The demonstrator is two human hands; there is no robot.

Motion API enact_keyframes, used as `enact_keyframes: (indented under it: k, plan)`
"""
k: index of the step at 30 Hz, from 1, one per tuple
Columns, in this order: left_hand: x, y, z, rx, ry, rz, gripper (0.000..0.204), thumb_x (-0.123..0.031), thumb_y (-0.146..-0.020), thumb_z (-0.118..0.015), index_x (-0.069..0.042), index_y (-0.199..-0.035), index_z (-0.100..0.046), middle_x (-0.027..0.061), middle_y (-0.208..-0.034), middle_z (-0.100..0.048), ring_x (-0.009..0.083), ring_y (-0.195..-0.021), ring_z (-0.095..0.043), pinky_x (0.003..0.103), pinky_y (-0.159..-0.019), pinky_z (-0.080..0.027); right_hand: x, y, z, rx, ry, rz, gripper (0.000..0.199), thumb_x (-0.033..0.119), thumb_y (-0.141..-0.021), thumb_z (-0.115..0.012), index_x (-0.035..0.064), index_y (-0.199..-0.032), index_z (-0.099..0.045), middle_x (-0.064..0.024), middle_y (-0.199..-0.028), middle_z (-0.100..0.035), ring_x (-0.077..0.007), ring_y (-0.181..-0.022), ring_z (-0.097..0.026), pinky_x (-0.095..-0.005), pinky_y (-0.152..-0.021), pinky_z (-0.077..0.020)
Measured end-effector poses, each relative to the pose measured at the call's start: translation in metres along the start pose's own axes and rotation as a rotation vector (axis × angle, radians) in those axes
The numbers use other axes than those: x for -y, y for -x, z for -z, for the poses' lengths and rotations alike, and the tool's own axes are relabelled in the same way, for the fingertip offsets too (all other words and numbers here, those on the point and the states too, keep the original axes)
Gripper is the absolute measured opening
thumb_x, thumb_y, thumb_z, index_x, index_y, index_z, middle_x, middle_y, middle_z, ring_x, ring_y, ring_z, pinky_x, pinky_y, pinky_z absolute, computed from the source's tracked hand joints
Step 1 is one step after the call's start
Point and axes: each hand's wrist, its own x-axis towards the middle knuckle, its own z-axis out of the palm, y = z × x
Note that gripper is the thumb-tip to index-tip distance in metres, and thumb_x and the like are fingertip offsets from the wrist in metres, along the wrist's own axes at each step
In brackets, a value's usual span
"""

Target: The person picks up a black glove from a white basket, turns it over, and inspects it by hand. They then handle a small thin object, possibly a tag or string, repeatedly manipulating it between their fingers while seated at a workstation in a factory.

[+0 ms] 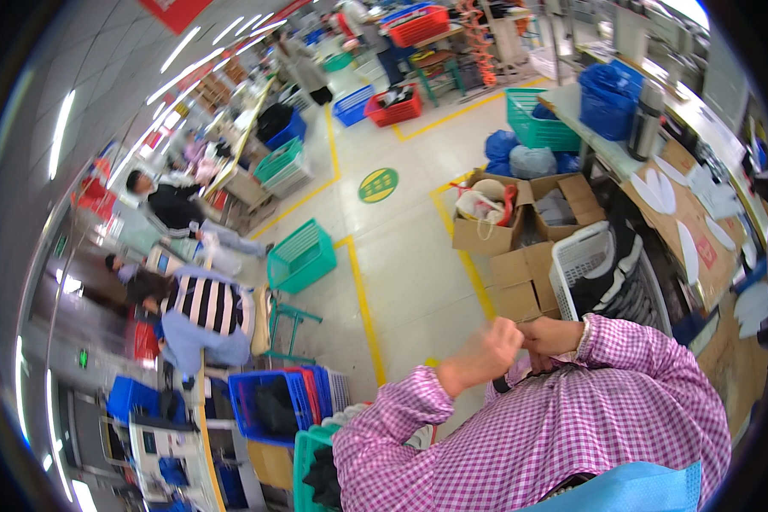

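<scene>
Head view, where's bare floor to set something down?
Bare floor lies between the teal basket and the cardboard boxes, crossed by a yellow line. It is crowded by the white basket and the blue crates.

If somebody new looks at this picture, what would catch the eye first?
Probably the two hands, left hand and right hand, closed together low in the middle above pink checked sleeves. Then the yellow floor lines and the green basket at centre-left.
</scene>
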Motion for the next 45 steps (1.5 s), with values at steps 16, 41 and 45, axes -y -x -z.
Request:
enact_keyframes:
  k: [16, 41, 45]
  plan:
    - [0.006, -0.019, -0.020, -0.481, 1.383, 0.831, 0.038, -0.031, -0.099, -0.048, -0.002, -0.076, -0.055, 0.0013, -0.060, -0.049, 0.0105, -0.054, -0.046, 0.028, -0.055, -0.046, 0.051, 0.004, 0.010, -0.413, -0.676, 0.485, 0.016, 0.010, -0.088, -0.065, 0.0019, -0.102, -0.060, -0.0030, -0.085, -0.064, -0.0078, -0.072, -0.059, -0.0200, -0.062, -0.0472]
    - [-0.001, -0.011, -0.019, -0.800, 1.382, 0.859, 0.031, -0.028, -0.101, -0.037, -0.005, -0.083, -0.047, 0.0061, -0.070, -0.050, 0.0144, -0.060, -0.049, 0.035, -0.063, -0.050, 0.021, -0.011, 0.012, -0.532, -0.262, 0.433, 0.020, 0.017, -0.084, -0.068, -0.0015, -0.080, -0.063, -0.0039, -0.067, -0.062, -0.0125, -0.065, -0.059, -0.0264, -0.064, -0.0482]
    - [-0.002, -0.010, -0.011, -0.892, 1.388, 0.906, 0.032, -0.030, -0.100, -0.041, -0.005, -0.081, -0.046, 0.0059, -0.069, -0.049, 0.0135, -0.061, -0.048, 0.031, -0.062, -0.047, 0.018, -0.018, 0.008, -0.606, -0.187, 0.302, 0.017, 0.014, -0.083, -0.069, -0.0011, -0.078, -0.063, -0.0042, -0.065, -0.064, -0.0119, -0.057, -0.058, -0.0275, -0.056, -0.0473]
